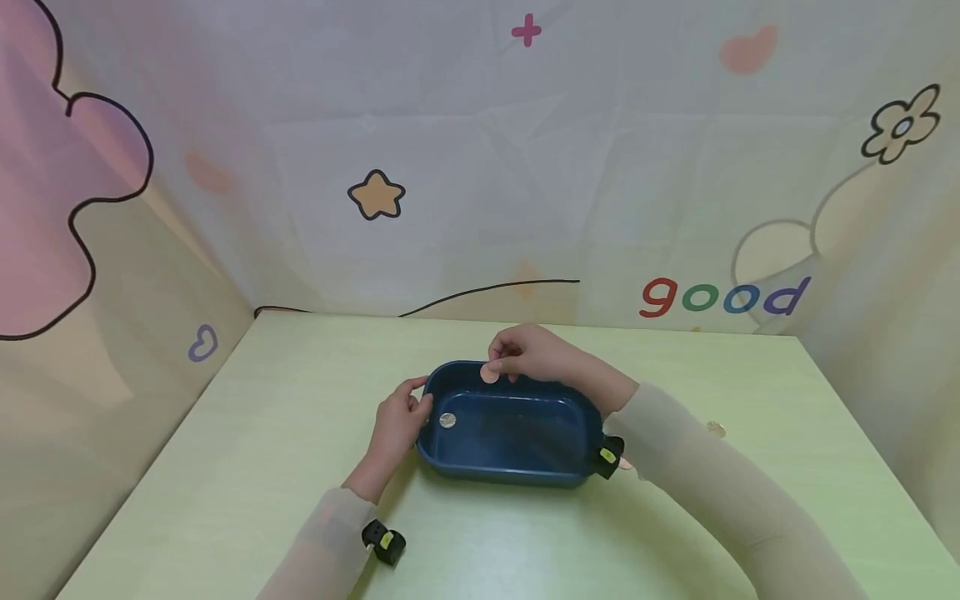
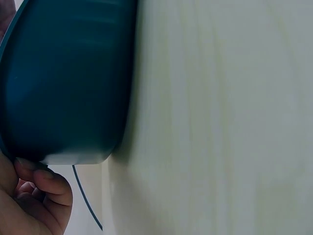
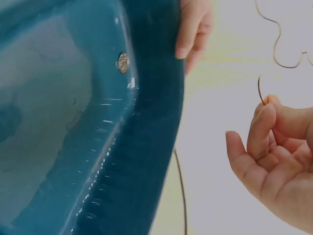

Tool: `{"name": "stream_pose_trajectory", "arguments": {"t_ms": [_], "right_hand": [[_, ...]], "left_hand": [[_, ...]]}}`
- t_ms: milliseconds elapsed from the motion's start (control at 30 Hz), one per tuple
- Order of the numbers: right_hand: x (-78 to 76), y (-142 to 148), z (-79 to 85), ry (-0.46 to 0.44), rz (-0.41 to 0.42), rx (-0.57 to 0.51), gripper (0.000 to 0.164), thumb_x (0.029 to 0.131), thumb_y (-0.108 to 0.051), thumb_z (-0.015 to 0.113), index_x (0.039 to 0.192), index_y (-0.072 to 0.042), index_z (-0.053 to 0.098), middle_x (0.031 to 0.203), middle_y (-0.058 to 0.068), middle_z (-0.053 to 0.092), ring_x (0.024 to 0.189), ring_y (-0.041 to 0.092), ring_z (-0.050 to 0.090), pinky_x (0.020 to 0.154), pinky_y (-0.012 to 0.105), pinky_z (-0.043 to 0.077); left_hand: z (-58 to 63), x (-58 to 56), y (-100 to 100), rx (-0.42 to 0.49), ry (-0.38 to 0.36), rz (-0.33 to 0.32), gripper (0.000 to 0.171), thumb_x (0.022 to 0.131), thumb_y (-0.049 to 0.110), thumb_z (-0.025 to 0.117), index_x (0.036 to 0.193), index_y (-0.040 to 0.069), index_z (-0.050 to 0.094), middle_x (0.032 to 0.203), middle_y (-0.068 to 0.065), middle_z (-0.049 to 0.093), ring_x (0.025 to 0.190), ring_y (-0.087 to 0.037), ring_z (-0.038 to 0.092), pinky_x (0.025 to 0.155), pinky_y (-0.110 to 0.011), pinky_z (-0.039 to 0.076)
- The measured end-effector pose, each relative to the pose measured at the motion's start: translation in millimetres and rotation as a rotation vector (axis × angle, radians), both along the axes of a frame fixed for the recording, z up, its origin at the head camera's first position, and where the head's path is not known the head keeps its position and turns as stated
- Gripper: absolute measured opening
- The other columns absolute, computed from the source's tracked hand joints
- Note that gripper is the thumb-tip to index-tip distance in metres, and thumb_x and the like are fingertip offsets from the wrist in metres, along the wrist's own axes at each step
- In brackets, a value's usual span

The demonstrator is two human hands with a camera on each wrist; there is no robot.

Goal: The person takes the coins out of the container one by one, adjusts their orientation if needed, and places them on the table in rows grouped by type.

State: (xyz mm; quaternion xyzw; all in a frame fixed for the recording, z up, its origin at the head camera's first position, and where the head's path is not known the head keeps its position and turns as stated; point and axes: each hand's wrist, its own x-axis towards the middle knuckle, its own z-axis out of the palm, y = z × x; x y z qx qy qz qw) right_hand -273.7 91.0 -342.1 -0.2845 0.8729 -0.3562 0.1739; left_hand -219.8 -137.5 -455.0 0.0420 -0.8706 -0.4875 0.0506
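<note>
A deep blue rectangular dish (image 1: 510,478) with rounded corners sits mid-table. My left hand (image 1: 397,423) grips its left end, thumb at the rim; the left wrist view shows those curled fingers (image 2: 56,188) against the dish's end. Inside, near the left end, lies a silvery coin (image 1: 447,421), its face patterned in the right wrist view. Between thumb and fingertip, my right hand (image 1: 534,354) pinches a thin copper-coloured disc (image 1: 489,373), apparently a coin, near the far rim. The right wrist view shows this disc (image 3: 259,90) edge-on, clear of the dish.
To the right on the pale green table (image 1: 225,500) lies a gold-toned coin (image 1: 716,429). A copper-coloured piece (image 1: 627,464) peeks out beside the right sleeve, mostly hidden. Behind the table hangs a printed cloth (image 1: 465,150). Black wrist cameras (image 1: 610,456) sit on both sleeves.
</note>
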Motion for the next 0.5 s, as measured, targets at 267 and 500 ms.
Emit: {"name": "stream_pose_trajectory", "arguments": {"t_ms": [267, 500], "right_hand": [[20.8, 36.8, 2.3, -0.013, -0.104, -0.106, 0.013, 0.101, -0.012, 0.061, 0.097, 0.000, 0.065, 0.086, 0.009, 0.067, 0.076, 0.023, 0.059, 0.077, 0.034, 0.050], [37.5, 73.5, -6.6, -0.057, -0.225, -0.153, 0.017, 0.102, -0.014, 0.061, 0.105, 0.003, 0.063, 0.098, 0.015, 0.071, 0.080, 0.018, 0.060, 0.079, 0.029, 0.053]], "left_hand": [[0.3, -0.3, -0.2, 0.001, 0.001, -0.004, 0.041, 0.100, 0.011, 0.059, 0.138, -0.003, 0.059, 0.061, 0.005, 0.040, 0.048, -0.009, 0.038, 0.047, -0.021, 0.032], [0.1, -0.1, -0.4, 0.003, 0.002, 0.003, 0.041, 0.100, 0.011, 0.059, 0.138, -0.003, 0.059, 0.062, 0.005, 0.039, 0.049, -0.009, 0.037, 0.047, -0.021, 0.031]]}}
